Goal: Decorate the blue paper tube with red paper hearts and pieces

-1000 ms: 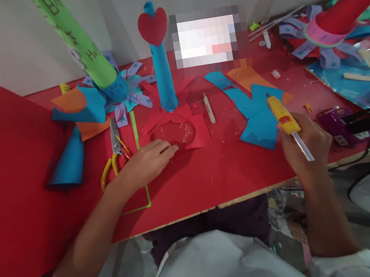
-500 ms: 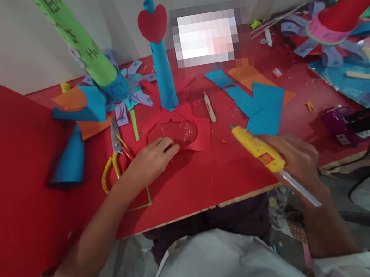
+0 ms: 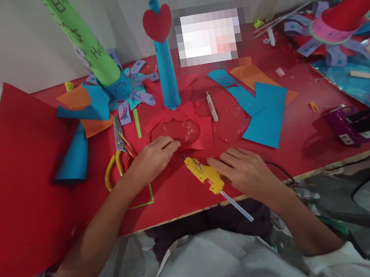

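Observation:
My left hand (image 3: pixel 156 156) is closed, its fingertips on the lower edge of a red paper cutout (image 3: pixel 203 133) on the table. A yellow glue gun (image 3: pixel 204 173) is gripped in my right hand (image 3: pixel 244 169), the handle hidden under the palm. A clear glue stick (image 3: pixel 236 205) sticks out of its back, and the nozzle points at my left fingertips. Behind the cutout, a blue paper tube (image 3: pixel 168 75) with a red heart (image 3: pixel 158 23) stands upright on a red petal base. Yellow-handled scissors (image 3: pixel 118 160) lie beside my left wrist.
A green paper tube (image 3: pixel 85 42) leans at the back left, near a large red board (image 3: pixel 18 193). Blue paper pieces (image 3: pixel 267 113) lie right of the cutout. A purple power strip (image 3: pixel 341 128) with cables sits near the table's right front edge.
My right hand has moved left with the glue gun, bringing its nozzle close to my left fingertips. My left hand has stayed at the cutout's edge.

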A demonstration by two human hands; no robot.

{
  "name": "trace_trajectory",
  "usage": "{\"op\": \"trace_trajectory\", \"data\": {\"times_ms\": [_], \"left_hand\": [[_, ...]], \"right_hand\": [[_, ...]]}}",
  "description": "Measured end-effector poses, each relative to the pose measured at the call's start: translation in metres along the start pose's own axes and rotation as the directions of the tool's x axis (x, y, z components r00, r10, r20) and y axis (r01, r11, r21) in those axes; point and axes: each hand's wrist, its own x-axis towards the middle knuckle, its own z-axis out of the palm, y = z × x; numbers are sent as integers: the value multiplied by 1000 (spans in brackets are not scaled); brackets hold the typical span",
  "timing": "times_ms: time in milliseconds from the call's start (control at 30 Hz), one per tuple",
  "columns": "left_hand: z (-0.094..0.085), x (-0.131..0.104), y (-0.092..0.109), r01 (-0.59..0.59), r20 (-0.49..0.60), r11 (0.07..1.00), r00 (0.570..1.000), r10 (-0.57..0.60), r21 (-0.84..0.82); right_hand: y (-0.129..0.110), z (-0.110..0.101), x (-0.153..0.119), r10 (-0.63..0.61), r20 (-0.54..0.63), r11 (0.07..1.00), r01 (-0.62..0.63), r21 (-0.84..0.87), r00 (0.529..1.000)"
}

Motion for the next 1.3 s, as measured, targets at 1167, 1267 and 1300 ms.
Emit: {"op": "trace_trajectory", "data": {"times_ms": [1167, 1267, 1300], "left_hand": [[-19, -27, 2, 21, -26, 989, 1000, -17, 145], [-21, -28, 1, 19, -31, 993, 999, -15, 113], [-22, -29, 1, 14, -27, 995, 1000, -11, 102]], "right_hand": [[3, 9, 13, 40, 58, 999, -42, 34, 997], [3, 10, 12, 38, 60, 998, -40, 42, 997], [3, 11, 12, 40, 59, 998, -43, 43, 997]]}}
